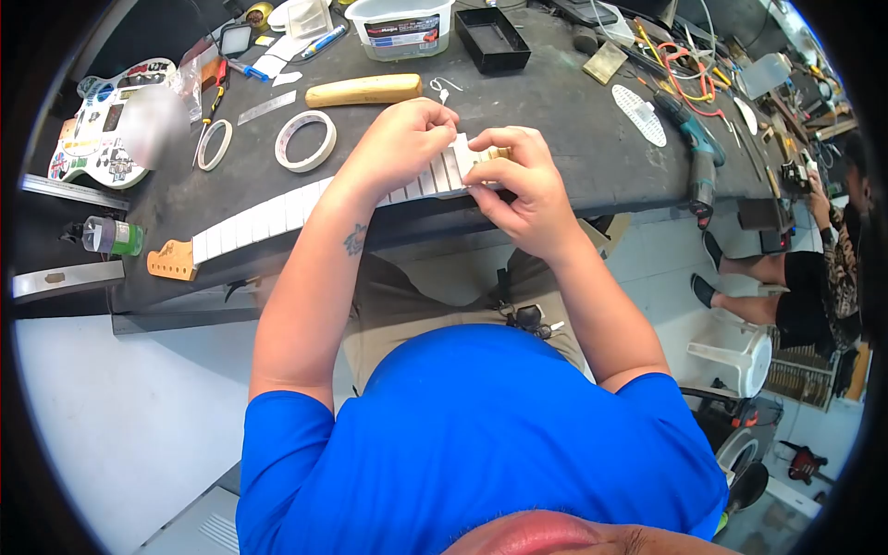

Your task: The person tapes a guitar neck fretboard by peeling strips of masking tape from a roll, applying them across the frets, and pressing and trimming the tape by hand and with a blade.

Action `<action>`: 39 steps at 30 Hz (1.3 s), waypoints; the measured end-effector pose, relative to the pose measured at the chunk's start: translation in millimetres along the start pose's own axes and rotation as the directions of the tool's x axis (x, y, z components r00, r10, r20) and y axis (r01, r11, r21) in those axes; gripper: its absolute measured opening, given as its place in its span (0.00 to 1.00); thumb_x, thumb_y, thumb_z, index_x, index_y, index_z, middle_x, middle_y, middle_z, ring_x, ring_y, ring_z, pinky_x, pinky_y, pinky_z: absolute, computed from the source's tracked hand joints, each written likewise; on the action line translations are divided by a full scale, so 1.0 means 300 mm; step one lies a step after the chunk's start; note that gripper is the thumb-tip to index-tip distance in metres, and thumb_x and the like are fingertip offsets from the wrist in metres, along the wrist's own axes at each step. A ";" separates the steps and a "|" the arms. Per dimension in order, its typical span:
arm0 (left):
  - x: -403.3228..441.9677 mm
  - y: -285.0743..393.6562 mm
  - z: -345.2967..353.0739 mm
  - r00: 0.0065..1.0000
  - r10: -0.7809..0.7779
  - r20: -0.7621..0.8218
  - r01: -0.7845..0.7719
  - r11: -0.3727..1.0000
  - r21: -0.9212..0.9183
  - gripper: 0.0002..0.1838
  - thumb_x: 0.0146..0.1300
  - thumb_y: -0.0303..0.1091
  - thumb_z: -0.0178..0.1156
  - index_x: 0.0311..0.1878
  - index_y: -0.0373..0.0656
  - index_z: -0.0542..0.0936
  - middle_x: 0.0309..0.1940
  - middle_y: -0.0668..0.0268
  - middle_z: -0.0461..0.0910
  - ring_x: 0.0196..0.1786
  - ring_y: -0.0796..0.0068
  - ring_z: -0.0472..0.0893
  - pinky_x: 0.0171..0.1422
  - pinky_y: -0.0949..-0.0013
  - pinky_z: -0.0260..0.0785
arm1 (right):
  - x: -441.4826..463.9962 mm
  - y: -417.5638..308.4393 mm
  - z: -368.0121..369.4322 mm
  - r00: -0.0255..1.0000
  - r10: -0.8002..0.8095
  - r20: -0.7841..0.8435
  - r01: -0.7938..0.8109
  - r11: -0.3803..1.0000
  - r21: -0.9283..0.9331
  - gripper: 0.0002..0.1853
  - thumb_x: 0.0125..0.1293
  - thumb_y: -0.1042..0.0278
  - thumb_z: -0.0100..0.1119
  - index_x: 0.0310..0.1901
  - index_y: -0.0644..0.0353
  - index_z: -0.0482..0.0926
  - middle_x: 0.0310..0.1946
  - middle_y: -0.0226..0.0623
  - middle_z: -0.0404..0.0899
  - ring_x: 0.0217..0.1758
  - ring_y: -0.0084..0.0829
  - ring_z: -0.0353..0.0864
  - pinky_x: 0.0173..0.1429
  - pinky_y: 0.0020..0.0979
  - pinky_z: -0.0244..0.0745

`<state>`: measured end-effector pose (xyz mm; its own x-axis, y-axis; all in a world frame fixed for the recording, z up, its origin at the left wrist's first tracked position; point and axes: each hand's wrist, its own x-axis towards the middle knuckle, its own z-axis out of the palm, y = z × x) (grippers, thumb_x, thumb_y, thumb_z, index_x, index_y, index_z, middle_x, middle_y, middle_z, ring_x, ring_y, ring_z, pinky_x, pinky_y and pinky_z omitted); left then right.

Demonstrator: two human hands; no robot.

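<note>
A guitar neck lies along the front edge of the bench, its wooden headstock at the left. White tape covers the fretboard between the frets, with bare wood at the right end. My left hand is closed in a pinch above the neck, its fingertips at the upper end of a white masking tape strip. From the right, my right hand has thumb and index finger closed at the strip's lower end, over the fretboard. My fingers partly hide the neck there.
Behind the neck lie a tape roll, a thinner roll, a wooden block and a steel ruler. A plastic tub and black tray stand farther back. A drill lies right; another person is beyond.
</note>
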<state>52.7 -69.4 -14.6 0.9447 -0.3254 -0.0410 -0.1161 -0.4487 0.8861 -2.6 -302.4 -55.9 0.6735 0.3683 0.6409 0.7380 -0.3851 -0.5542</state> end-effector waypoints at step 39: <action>0.010 -0.014 0.019 0.999 0.045 -0.008 -0.041 0.967 0.252 0.17 0.81 0.34 0.65 0.61 0.29 0.90 0.63 0.55 0.92 0.59 0.66 0.91 0.66 0.59 0.82 | -0.011 0.006 -0.015 1.000 0.016 0.024 -0.017 0.998 0.058 0.10 0.62 0.77 0.78 0.42 0.50 0.93 0.59 0.32 0.88 0.68 0.44 0.81 0.71 0.45 0.79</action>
<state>54.4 -73.3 -21.1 0.9410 -0.3385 0.0021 -0.2283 -0.6300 0.7423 -3.5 -308.2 -56.5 0.6858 0.3820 0.6195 0.7276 -0.3416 -0.5949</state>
